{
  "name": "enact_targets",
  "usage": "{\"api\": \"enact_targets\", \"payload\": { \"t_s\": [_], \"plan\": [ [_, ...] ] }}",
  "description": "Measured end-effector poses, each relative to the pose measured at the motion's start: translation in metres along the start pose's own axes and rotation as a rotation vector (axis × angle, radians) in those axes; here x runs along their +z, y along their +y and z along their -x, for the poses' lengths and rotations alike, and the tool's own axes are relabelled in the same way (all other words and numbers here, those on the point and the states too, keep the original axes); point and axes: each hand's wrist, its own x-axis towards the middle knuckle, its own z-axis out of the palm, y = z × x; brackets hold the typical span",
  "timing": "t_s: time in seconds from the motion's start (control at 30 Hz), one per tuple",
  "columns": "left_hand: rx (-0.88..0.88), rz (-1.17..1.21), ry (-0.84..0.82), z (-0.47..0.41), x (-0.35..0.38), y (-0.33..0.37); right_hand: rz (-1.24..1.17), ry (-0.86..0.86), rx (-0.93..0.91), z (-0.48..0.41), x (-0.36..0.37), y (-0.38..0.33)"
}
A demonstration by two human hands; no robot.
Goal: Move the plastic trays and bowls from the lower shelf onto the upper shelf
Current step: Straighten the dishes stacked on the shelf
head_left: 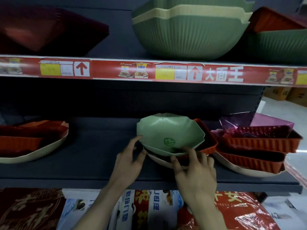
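Note:
A small green ribbed bowl (167, 131) sits tilted on a red tray (209, 143) and a cream bowl (159, 161) on the lower shelf (93, 156). My left hand (128, 161) touches the green bowl's left rim, thumb up against the edge, fingers curled under it. At the front rim my right hand (196, 170) pinches the green bowl between thumb and forefinger. On the upper shelf (106, 68) stands a stack of large green and cream bowls (189, 35).
Lower shelf right: stacked red trays (259, 143) in a cream bowl, pink wrap on top. Lower shelf left: red trays in a cream bowl (33, 151). Upper shelf holds a dark red tray (46, 29) at left and a red tray in a green bowl (279, 42) at right. Packaged goods (149, 211) lie below.

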Motion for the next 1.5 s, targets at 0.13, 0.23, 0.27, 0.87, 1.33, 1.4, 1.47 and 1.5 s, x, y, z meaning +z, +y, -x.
{"api": "enact_targets", "payload": {
  "t_s": [0.13,0.23,0.27,0.87,1.33,1.4,1.47,1.5],
  "plan": [
    [0.031,0.063,0.016,0.001,0.005,0.002,-0.021,0.05,-0.003,0.003,0.004,0.001],
    [0.035,0.08,0.03,0.002,0.01,0.006,-0.021,0.054,0.0,0.004,0.006,0.001],
    [0.03,0.08,0.038,0.002,0.011,0.006,-0.023,0.057,0.006,0.004,0.006,0.0],
    [0.115,0.304,0.248,0.038,-0.001,0.032,-0.39,0.228,0.014,0.001,0.002,0.002],
    [-0.374,1.129,0.147,0.015,-0.028,0.026,-0.473,0.241,-0.07,0.022,-0.001,-0.021],
    [-0.397,1.134,0.14,0.015,-0.032,0.023,-0.463,0.225,-0.071,0.023,0.003,-0.021],
    [-0.427,1.12,0.143,0.016,-0.036,0.02,-0.411,0.174,-0.092,0.021,0.002,-0.018],
    [-0.436,1.117,0.144,0.017,-0.036,0.019,-0.392,0.135,-0.101,0.021,0.001,-0.016]
  ]
}}
